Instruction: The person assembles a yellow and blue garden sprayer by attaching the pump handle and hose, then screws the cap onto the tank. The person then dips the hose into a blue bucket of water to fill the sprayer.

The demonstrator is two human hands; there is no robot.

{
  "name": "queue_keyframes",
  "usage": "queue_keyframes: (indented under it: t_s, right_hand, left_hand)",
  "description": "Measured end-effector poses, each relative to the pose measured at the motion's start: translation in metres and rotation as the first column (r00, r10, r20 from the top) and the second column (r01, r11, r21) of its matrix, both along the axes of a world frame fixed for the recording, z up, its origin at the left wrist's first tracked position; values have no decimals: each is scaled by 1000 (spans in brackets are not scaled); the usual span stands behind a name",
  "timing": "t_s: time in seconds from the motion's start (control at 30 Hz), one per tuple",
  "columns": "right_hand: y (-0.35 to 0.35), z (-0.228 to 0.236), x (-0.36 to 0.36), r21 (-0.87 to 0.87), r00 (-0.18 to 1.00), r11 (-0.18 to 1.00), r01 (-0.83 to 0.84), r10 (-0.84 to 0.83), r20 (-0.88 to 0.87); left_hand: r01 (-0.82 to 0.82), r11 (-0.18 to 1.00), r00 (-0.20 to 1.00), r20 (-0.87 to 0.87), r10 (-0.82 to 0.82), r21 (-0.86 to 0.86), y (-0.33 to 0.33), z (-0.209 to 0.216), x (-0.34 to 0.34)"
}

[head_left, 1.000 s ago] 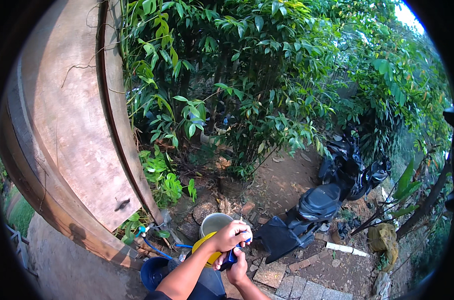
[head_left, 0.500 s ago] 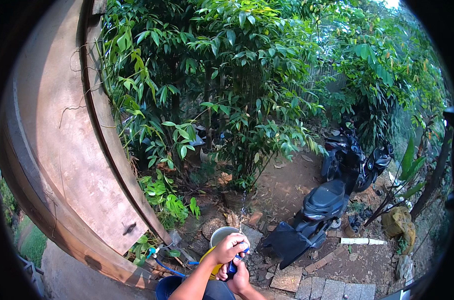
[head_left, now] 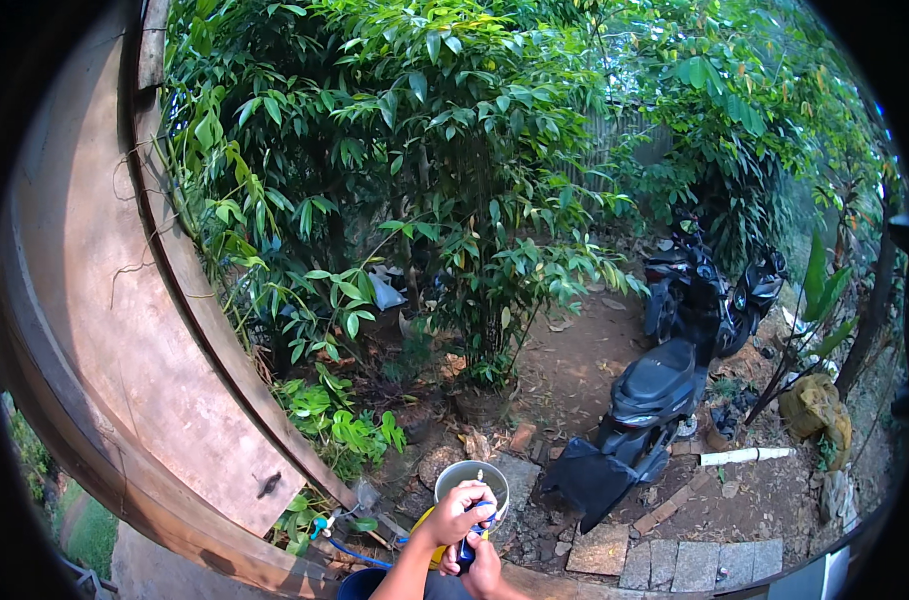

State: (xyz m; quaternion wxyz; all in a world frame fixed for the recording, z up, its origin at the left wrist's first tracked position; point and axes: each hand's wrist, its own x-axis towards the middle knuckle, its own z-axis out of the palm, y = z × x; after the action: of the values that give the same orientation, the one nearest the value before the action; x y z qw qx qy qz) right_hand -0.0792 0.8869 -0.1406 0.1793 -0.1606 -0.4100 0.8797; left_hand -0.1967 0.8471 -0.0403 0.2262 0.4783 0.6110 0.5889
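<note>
Just nearside of the pale bucket (head_left: 502, 483), the blue sprayer (head_left: 466, 555) sits in a doubled grip: left hand (head_left: 461, 514) closed over its top, right hand (head_left: 484, 569) around its lower body, presumably for steadiness (tip (head_left: 480, 477) pointing away).

Blue hand sprayer (head_left: 468, 551), partly hidden, w/ brass-toned nozzle tip (head_left: 480, 475) pointing fwd. Pos. rel. to grey bucket (head_left: 499, 485): body nr. side, tip overlapping bucket's interior in view.

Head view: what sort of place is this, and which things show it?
Probably a home garden or yard: leafy shrubs, a parked black scooter on bare soil, and a blue hose.
</note>
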Motion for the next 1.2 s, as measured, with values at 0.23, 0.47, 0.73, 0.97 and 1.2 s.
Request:
queue_keyframes:
  t_s: [0.23,0.47,0.73,0.97,1.2]
  right_hand:
    - [-3,-21,5,132,987,985,-115,128,-98]
    - [2,-12,11,-70,955,966,-250,234,-185]
    - [10,-12,14,-45,933,948,-314,299,-201]
    - [19,-5,21,-62,941,955,-291,274,-201]
    - [25,5,28,-104,932,943,-318,290,-220]
  left_hand:
    - [-36,999,995,-96,33,-32,-2,2,4]
    - [-29,996,997,-73,23,-82,7,10,7]
    - [-40,995,999,-40,37,-89,13,12,14]
    - [-39,995,997,-66,34,-90,20,2,15]
    - [-14,998,998,-62,10,-67,19,-3,14]
